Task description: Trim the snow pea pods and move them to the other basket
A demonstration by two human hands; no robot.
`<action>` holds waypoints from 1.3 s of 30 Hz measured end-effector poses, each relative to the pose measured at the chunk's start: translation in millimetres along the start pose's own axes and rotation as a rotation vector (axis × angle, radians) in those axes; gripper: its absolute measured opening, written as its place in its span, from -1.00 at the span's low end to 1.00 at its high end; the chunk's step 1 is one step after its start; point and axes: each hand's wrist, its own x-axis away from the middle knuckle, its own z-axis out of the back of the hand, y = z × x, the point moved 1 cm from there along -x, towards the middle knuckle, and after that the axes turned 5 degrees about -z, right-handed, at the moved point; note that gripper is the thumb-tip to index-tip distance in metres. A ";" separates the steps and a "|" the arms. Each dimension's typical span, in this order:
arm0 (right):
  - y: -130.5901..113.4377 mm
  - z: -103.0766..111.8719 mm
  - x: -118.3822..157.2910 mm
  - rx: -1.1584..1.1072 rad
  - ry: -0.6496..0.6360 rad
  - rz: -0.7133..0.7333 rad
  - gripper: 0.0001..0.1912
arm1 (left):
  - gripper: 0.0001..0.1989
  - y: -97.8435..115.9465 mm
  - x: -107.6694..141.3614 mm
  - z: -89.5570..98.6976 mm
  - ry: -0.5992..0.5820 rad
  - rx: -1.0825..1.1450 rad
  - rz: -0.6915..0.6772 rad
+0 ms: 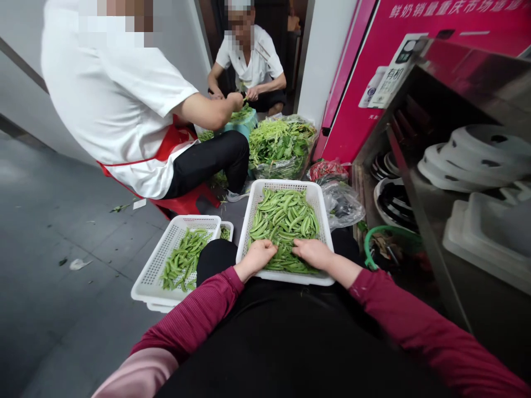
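Both hands atop basket's pea pods

Green pea pods: flat, loosely piled, filling a white slotted basket on the lap, near centre. Left hand and right hand rest palm-down on the near edge of the pile, fingers in the pods.

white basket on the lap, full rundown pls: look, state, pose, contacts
The white basket is a rectangular tray, plastic by the look, with perforated walls and a solid rim. It rests on the wearer's lap, near edge toward the body, roughly level. Green pea pods cover most of its floor in a loose heap. The left hand and right hand both rest in the pods at its near edge. A second white basket sits on the floor to its left.
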 end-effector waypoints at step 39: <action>-29.1 38.1 39.8 -2.128 0.621 -0.455 -0.76 | -0.72 14.6 -3.0 3.7 -0.039 0.038 -0.007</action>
